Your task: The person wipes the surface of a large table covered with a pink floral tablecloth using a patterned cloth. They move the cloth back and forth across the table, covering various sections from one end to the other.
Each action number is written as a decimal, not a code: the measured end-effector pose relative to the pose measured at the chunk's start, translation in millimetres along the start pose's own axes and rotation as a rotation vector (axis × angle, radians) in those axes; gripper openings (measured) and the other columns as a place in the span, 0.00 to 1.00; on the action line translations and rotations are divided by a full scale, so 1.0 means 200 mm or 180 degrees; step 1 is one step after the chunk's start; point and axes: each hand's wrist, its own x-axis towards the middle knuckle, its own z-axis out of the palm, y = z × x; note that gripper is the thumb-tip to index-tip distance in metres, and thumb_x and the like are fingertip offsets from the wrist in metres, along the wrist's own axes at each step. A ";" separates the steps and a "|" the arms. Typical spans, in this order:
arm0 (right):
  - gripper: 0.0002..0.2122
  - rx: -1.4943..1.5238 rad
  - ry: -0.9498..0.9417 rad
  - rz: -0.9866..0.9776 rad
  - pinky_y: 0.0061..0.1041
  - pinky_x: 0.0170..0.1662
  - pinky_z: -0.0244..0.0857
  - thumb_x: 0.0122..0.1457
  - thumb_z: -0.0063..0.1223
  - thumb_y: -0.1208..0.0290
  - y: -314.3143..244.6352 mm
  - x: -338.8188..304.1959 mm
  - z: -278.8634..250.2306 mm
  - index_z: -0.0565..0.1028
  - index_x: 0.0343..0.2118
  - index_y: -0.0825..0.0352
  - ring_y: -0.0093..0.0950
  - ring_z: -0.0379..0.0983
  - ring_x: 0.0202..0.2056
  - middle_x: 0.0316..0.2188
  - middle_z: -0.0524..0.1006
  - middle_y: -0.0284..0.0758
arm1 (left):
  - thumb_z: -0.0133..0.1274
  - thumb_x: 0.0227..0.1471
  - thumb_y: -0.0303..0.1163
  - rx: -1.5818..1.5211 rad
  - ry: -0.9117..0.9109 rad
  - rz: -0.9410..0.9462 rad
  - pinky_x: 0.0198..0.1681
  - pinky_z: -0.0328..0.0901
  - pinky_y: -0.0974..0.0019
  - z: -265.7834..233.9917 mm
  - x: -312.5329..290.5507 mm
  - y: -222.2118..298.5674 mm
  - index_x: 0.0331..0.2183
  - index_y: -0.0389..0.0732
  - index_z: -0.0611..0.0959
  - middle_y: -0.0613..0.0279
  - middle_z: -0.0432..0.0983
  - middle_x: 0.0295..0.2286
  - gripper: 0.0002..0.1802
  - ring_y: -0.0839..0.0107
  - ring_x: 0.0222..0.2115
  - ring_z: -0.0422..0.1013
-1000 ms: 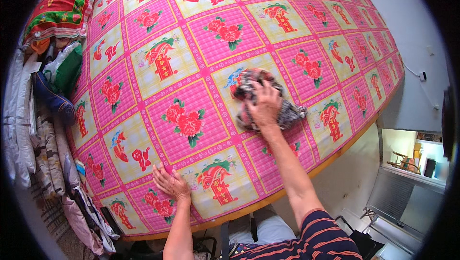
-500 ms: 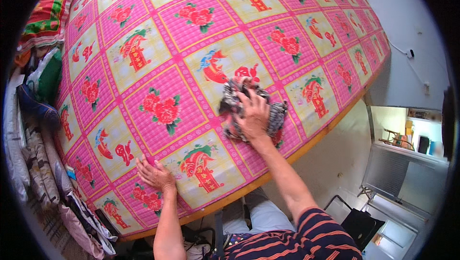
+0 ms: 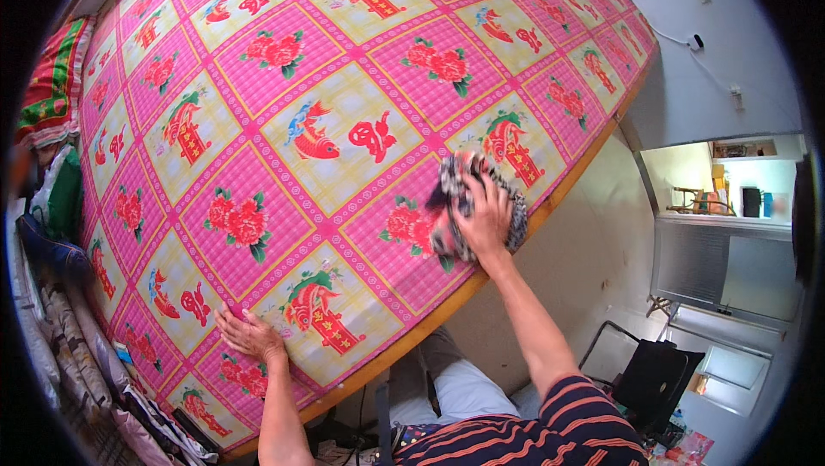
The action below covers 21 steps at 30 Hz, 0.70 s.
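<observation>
A large surface is spread with a pink and yellow checked cover (image 3: 292,174) printed with red flowers and fish. Bunched on it near the wooden edge at the right lies a black, white and red patterned cloth (image 3: 455,238). My right hand (image 3: 484,213) presses down on this cloth from above, fingers spread over its folds; part of the cloth is hidden beneath the palm. Lower left, my left hand (image 3: 251,337) rests flat on the cover with its fingers apart, holding nothing.
Along the left side are piled folded clothes (image 3: 77,337), a green bag (image 3: 64,195) and a red and green fabric (image 3: 56,84). The wooden edge (image 3: 378,363) runs close to my body. A black chair (image 3: 657,380) stands at lower right, before a doorway.
My right hand and the cloth have shifted right and nearer the wooden edge. The view has turned somewhat; my left hand remains flat on the cover.
</observation>
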 end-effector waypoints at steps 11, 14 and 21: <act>0.32 0.0542 -0.0327 -0.1003 0.44 0.60 0.60 0.51 0.69 0.58 0.04 -0.25 -0.09 0.71 0.60 0.52 0.39 0.65 0.59 0.63 0.67 0.35 | 0.41 0.65 0.45 0.0139 0.0183 0.0028 0.70 0.46 0.47 0.03 0.04 -0.14 0.67 0.48 0.65 0.59 0.56 0.68 0.31 0.58 0.68 0.55; 0.30 0.0042 0.0330 -0.0046 0.47 0.58 0.62 0.53 0.68 0.54 0.41 -0.03 0.01 0.72 0.60 0.52 0.41 0.65 0.59 0.62 0.68 0.37 | 0.39 0.67 0.46 0.0142 0.0105 0.0053 0.70 0.47 0.47 0.07 0.01 -0.07 0.67 0.48 0.65 0.58 0.56 0.68 0.31 0.58 0.68 0.54; 0.29 -0.0083 0.0135 -0.0073 0.47 0.55 0.63 0.52 0.70 0.58 0.27 0.24 0.01 0.73 0.57 0.53 0.40 0.66 0.56 0.59 0.68 0.35 | 0.38 0.68 0.49 0.0255 0.0188 0.0083 0.69 0.48 0.45 0.10 0.02 -0.15 0.68 0.51 0.63 0.60 0.55 0.69 0.31 0.58 0.68 0.55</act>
